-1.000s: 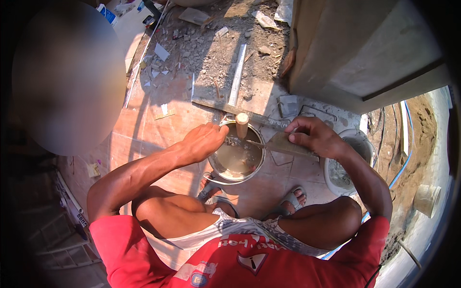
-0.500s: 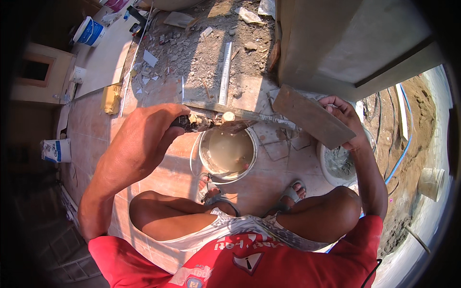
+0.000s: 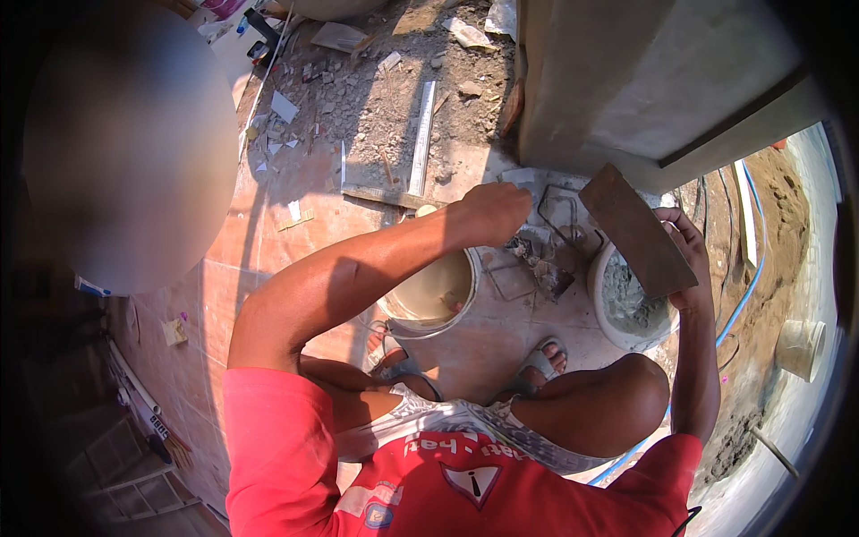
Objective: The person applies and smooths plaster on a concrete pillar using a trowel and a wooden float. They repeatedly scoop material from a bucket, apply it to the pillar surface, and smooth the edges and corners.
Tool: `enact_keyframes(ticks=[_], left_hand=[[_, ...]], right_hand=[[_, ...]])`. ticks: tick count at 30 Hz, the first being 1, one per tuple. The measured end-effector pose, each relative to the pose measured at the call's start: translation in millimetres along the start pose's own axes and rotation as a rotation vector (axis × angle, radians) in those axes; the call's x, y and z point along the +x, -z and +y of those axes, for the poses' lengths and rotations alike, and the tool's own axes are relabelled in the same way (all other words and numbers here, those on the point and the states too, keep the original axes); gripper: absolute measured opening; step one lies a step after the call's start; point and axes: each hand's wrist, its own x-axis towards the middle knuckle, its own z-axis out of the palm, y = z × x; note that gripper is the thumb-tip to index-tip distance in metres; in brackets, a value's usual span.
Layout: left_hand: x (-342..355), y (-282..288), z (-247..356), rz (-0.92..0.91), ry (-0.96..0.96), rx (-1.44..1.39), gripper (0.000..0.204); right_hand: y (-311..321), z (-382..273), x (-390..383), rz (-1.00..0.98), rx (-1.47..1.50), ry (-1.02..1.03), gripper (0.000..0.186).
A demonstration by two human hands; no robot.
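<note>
My left hand [image 3: 497,215] is closed round the handle of a small mortar-crusted trowel [image 3: 544,268], its blade angled down and to the right. That arm crosses over a white bucket of murky water [image 3: 428,291]. In my right hand [image 3: 687,259] is a flat brown rectangular board [image 3: 637,231], tilted and gripped by its lower right end. The board hangs over a second white bucket holding wet grey mortar [image 3: 626,300]. The trowel is apart from the board, between the two buckets. My left fingers are mostly hidden behind the back of the hand.
My sandalled feet [image 3: 542,358] stand on the tiled floor. Beyond lie rubble [image 3: 385,116] and a metal straightedge [image 3: 422,139]. A grey plastered block [image 3: 608,89] rises at far right, with a blue hose [image 3: 747,277] nearby. A blurred round patch hides the upper left.
My left hand has swung right with the trowel, from left of the water bucket to beyond it. The board has moved right and turned steeper. A blurred patch now covers the upper left.
</note>
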Motion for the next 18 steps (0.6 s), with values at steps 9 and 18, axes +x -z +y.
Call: enact_keyframes(ticks=[9, 18], left_hand=[[-99, -88, -20, -0.258, 0.009, -0.112, 0.017], [-113, -86, -30, -0.06, -0.12, -0.24, 0.023]], right_hand=[[0, 15, 3, -0.073, 0.042, -0.003, 0.024], [-21, 25, 17, -0.165, 0.023, -0.048, 0.021]])
